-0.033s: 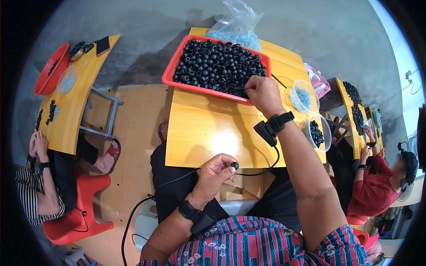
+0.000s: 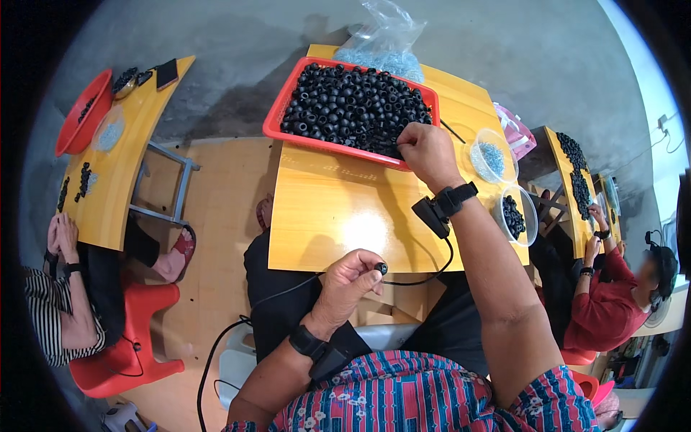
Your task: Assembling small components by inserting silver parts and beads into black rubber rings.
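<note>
My left hand is closed just off the near table edge, pinching a small black hollow plastic part between thumb and fingertips. The part's round open end shows. At the near right corner of a red plastic basket, my right hand reaches over the rim with its fingers curled together. What those fingers hold, if anything, is hidden. A heap of similar black parts fills the basket, some showing their holes.
To the right stand a clear tub of pale blue pieces and a clear tub of black parts. A clear bag lies behind the basket on the yellow table. Other people work at side tables. A black cable runs by my left arm.
</note>
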A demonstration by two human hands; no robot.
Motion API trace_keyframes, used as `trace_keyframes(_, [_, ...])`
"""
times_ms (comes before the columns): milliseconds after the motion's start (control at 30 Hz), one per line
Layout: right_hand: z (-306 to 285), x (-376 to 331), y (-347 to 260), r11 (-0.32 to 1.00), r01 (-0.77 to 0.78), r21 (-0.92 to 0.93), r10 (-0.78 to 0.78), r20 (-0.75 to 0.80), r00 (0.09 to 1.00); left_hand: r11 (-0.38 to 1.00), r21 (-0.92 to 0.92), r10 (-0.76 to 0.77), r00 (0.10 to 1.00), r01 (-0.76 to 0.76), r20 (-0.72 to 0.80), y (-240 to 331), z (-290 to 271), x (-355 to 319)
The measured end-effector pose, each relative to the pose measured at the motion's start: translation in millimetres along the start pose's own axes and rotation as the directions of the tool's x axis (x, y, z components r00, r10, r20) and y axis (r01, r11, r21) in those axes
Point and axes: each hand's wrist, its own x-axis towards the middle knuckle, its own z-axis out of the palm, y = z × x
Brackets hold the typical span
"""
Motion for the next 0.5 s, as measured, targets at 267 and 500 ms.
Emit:
trace_keyframes(267, [-16.7, -27.8, -7.5, 0.91, 0.005, 0.415, 0.012, -0.038, 0.999, 1.0, 0.007, 0.0, 1.0, -0.001, 0.013, 0.6, 1.0, 1.2])
trace_keyframes(500, [-40.5, -58.7, -30.6, 0.77, -0.095, 0.63, 0.082, 0.049, 0.995, 1.0, 0.01, 0.003, 1.0, -0.003, 0.002, -0.5, -1.0, -2.4])
